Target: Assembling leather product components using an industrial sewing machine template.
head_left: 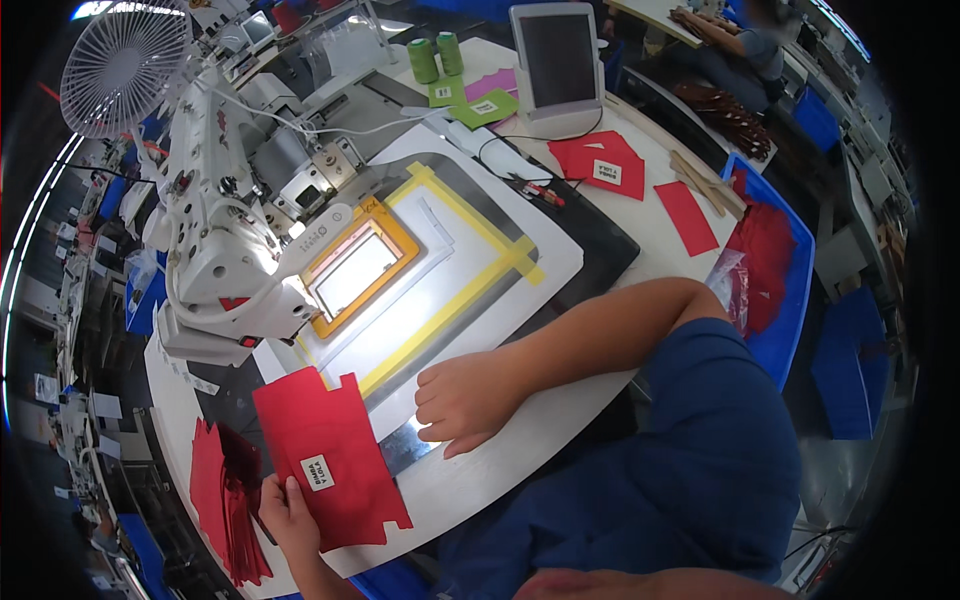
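My left hand (288,515) pinches the lower left edge of a red panel (345,425), its thumb on top. The panel is notched at its corners and bears a small white label. My right hand (465,395) is curled into a loose fist above the near edge of the machine's plate, with nothing visible in it. Ahead stands a white sewing machine (215,250) with its head over an orange clamp frame (395,245), lit brightly inside. Under that frame is a pale plate (430,300) marked with yellow tape.
A stack of red pieces (220,490) lies left of my left hand. Red panels (610,165) lie at the right, beside a blue bin (795,320) holding more red material. Green thread cones (423,62) and a tablet-like screen (558,60) stand behind. A fan (125,70) is at far left.
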Available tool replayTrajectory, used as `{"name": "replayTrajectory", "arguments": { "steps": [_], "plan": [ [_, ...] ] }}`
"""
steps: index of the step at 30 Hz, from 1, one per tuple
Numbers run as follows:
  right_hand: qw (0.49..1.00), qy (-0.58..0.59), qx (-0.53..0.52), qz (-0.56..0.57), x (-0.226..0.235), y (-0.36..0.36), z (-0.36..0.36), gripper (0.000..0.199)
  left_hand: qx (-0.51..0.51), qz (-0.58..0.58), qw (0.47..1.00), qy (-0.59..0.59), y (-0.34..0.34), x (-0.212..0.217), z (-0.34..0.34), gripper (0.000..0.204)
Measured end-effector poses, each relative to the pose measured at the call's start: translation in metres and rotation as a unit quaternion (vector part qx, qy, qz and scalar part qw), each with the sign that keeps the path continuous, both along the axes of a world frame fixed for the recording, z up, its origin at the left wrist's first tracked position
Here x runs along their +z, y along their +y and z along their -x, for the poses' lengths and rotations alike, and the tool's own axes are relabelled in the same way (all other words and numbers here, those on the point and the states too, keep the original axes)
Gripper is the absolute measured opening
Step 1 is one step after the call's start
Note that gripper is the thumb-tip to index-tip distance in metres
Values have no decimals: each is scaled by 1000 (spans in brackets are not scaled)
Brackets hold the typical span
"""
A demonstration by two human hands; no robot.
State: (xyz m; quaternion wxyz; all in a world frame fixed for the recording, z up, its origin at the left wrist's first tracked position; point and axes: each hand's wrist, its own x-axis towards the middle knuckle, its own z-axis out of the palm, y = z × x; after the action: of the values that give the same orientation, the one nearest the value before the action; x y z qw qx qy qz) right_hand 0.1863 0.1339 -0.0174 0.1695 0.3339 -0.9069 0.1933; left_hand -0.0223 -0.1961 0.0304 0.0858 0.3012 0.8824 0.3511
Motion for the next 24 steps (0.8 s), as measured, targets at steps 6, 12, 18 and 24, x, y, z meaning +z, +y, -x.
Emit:
{"name": "replayTrajectory", "arguments": {
  "steps": [6, 12, 18, 24],
  "plan": [
    [1000, -1, 2, 21, 3, -2, -5, 32, 152, -149, 977, 12, -130, 19, -11, 56],
    [999, -45, -9, 8, 13, 0, -6, 36, 343, -92, 933, -60, -310, 14, -40, 30],
    [999, -19, -4, 41, 13, 4, -4, 36, 552, 11, 826, -113, -382, 22, -108, 36],
    [999, -31, -28, 16, 13, 0, 2, 39, 580, -18, 805, -121, -437, -16, -115, 39]
  ]
}}
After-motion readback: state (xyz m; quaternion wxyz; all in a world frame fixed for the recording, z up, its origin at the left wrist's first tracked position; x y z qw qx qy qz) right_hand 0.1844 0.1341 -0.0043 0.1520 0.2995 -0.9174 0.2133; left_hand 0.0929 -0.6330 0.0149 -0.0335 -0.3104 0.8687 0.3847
